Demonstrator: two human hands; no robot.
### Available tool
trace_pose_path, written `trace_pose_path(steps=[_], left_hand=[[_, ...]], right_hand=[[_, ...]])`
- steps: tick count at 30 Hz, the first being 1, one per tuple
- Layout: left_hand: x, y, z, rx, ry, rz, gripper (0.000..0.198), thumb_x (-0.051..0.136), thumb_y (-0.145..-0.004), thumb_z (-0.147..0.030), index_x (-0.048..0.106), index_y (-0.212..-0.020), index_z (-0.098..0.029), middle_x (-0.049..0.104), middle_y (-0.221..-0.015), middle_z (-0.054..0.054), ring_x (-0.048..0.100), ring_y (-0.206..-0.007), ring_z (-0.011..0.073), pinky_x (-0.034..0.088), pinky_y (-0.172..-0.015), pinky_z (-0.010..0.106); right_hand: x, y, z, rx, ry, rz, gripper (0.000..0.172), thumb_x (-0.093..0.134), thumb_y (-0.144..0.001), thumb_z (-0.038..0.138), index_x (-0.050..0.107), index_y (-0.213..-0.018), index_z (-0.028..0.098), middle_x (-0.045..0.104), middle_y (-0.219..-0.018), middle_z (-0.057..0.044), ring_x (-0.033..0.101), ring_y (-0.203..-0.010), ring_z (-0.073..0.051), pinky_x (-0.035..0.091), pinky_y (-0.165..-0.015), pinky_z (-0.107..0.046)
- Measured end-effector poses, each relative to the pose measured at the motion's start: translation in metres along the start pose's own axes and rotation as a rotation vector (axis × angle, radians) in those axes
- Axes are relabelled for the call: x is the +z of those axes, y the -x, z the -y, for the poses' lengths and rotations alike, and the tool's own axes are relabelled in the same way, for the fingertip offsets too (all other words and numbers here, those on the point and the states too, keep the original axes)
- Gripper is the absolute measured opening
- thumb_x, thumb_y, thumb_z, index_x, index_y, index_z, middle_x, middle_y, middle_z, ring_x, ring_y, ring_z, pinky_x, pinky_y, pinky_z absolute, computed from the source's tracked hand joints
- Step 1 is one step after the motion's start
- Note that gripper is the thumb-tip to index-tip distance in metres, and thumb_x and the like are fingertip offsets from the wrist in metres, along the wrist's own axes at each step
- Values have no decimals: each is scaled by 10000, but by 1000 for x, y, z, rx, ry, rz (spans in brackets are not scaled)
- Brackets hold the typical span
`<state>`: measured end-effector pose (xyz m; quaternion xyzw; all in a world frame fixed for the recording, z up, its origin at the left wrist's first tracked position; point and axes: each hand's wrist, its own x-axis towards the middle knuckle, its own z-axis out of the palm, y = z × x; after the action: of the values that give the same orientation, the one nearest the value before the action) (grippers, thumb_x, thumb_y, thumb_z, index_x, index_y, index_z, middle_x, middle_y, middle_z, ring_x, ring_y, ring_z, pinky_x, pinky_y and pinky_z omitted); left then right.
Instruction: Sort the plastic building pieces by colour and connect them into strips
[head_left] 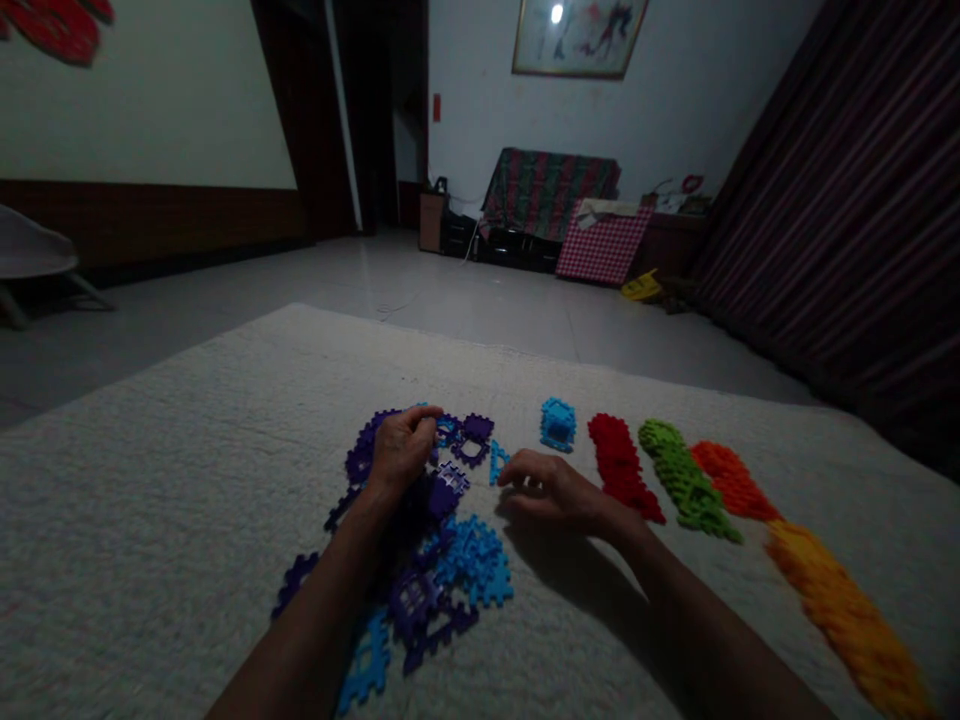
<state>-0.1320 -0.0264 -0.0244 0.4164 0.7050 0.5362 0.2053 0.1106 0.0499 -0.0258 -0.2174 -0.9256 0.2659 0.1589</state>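
A scatter of purple and blue interlocking plastic tiles (pixel 442 560) lies on a cream rug (pixel 187 480). My left hand (pixel 403 447) rests over the far part of the pile with its fingers curled in a pinch on a small tile that I cannot make out clearly. My right hand (pixel 551 488) hovers low over the rug just right of the pile, fingers bent and slightly apart, next to a light blue tile (pixel 497 460). A small stack of blue tiles (pixel 558 424) stands beyond the right hand.
Rows of sorted tiles lie to the right: red (pixel 621 466), green (pixel 686 480), orange (pixel 731 480) and yellow-orange (pixel 847 610). Beyond the rug is grey floor (pixel 465 290), a covered sofa (pixel 551 195), a checked board (pixel 604 245) and a striped curtain (pixel 840 230).
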Motion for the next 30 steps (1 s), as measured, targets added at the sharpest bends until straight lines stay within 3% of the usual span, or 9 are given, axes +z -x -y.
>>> trace_pose_path(steps=[4, 9, 14, 18, 22, 26, 30], left_hand=[[0, -1, -1, 24, -35, 74, 361, 508, -720, -268, 774, -932, -147, 628, -538, -13, 540, -495, 126, 403, -506, 228], [2, 1, -6, 84, -44, 111, 319, 497, -754, -223, 778, -894, -168, 647, -561, -1, 592, -578, 140, 442, -554, 225], [8, 2, -3, 101, -32, 110, 328, 481, -774, -220, 775, -912, -174, 652, -573, -1, 603, -599, 144, 454, -577, 231], [11, 2, -2, 89, -45, 134, 310, 495, -763, -223, 776, -887, -180, 633, -538, -13, 582, -558, 138, 442, -557, 229], [12, 3, -2, 90, -54, 133, 309, 496, -759, -232, 776, -877, -176, 612, -522, -24, 552, -513, 123, 417, -538, 226], [15, 3, 1, 94, -59, 138, 314, 502, -768, -250, 778, -893, -169, 621, -534, -20, 555, -513, 125, 404, -536, 230], [18, 4, 4, 92, -64, 145, 315, 506, -775, -268, 778, -901, -171, 640, -551, -11, 552, -515, 131, 396, -525, 232]], right_hand=[[11, 11, 37, -11, -100, 151, 334, 651, -811, 246, 601, -1139, 206, 620, -1103, -68, 593, -979, -187, 492, -876, -350], [32, 22, 69, -3, 31, 110, 589, 714, -763, 413, 521, -1274, 194, 539, -1219, -121, 516, -1099, -254, 451, -967, -427], [48, 25, 80, 37, 120, 70, 611, 655, -729, 257, 490, -1314, 192, 545, -1177, -117, 499, -1088, -265, 432, -977, -437], [47, 25, 68, 14, -23, -3, 592, 614, -710, 207, 475, -1285, 214, 555, -1121, -90, 535, -1029, -234, 469, -919, -389], [37, 24, 33, 92, -163, -190, 606, 576, -741, 214, 403, -1321, 235, 570, -1112, -75, 576, -1005, -214, 495, -879, -368], [22, 25, 8, 174, -59, -276, 442, 561, -723, 210, 499, -1160, 233, 561, -1113, -84, 570, -1006, -222, 489, -876, -374], [9, 35, 17, 204, 97, -220, 310, 545, -754, 189, 545, -1061, 231, 579, -1048, -85, 567, -935, -218, 486, -831, -355]])
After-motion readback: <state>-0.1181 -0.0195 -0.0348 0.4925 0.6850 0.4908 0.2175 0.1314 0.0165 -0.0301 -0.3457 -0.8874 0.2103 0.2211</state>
